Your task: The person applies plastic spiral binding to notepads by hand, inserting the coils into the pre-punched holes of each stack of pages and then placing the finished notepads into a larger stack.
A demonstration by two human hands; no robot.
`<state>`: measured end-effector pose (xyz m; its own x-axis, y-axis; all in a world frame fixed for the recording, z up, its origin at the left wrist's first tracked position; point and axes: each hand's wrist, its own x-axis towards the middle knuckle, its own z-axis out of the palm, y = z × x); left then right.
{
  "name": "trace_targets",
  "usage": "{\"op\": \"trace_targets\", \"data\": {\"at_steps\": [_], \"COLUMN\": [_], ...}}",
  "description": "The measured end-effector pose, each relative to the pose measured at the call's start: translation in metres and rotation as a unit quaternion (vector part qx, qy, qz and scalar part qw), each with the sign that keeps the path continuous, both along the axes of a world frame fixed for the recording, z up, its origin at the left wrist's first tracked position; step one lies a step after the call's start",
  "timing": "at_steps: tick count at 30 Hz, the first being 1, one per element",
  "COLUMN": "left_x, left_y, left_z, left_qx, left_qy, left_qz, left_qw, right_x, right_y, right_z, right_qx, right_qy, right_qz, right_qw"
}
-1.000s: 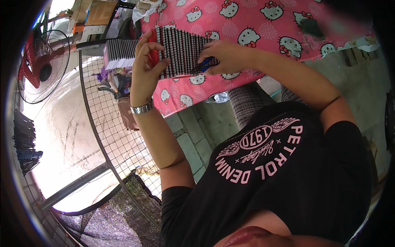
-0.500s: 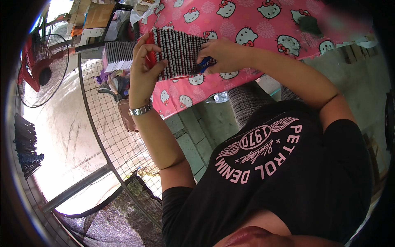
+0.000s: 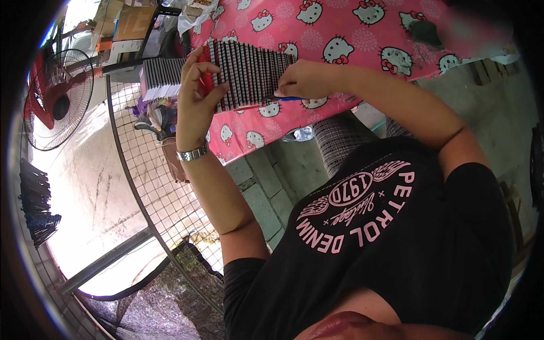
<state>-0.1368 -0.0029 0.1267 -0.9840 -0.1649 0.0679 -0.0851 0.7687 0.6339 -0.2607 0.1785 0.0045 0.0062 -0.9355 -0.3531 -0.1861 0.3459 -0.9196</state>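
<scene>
Pink tablecloth [image 3: 303, 39] | left hand [image 3: 197, 90]: holds striped stack [image 3: 249, 76] | right hand [image 3: 309, 79]: opposite end

My left hand [image 3: 196, 89] is at eleven o'clock, fingers [image 3: 206, 68] bent, thumb [image 3: 217, 94] apart; my right hand [image 3: 309, 79], at one o'clock, points toward nine, curled.

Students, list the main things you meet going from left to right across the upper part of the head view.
Red fan → white-edged stack → left hand → striped stack → right hand → dark item
</scene>
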Motion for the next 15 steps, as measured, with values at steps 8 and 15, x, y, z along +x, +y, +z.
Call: {"op": "trace_targets", "data": {"at_steps": [8,15], "left_x": [-0.002,-0.001], "left_y": [0.002,0.002], "left_z": [0.002,0.001], "left_qx": [0.003,0.007], "left_qy": [-0.008,-0.006], "left_qz": [0.012,0.009], "left_qw": [1.0,1.0], "right_x": [0.018,0.008], "right_y": [0.009,0.007], "right_z": [-0.053,-0.03], "right_qx": [-0.346,-0.146], "right_qy": [0.268,0.066], "right_qz": [-0.145,-0.046], "right_qw": [0.887,0.986]}}
